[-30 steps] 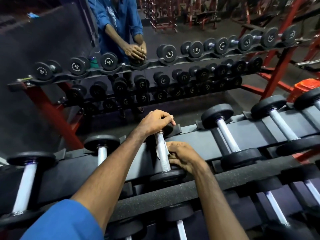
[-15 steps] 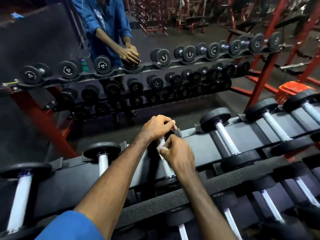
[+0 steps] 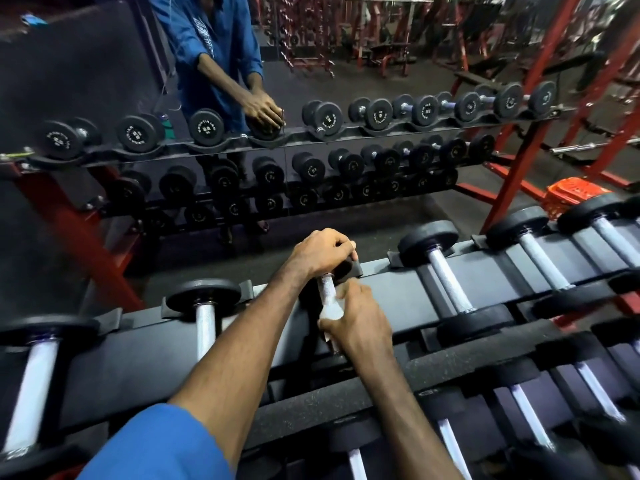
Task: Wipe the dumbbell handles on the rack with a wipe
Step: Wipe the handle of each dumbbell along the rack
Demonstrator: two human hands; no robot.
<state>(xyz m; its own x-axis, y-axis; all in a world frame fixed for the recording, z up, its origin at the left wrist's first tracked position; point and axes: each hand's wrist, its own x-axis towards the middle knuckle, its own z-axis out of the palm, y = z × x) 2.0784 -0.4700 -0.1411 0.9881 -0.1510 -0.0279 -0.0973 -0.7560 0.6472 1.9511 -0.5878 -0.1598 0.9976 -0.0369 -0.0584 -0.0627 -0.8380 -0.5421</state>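
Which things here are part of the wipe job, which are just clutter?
In the job:
- wipe, held in right hand
- dumbbell handle being wiped
- left hand gripping that dumbbell's far end
- neighbouring handles on the rack

Lying about:
- orange crate
- mirror

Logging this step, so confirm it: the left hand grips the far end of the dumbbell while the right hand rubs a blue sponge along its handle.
Not a blue sponge: the head view shows the right hand holding a white wipe against the handle. The left hand does grip the dumbbell's far end.
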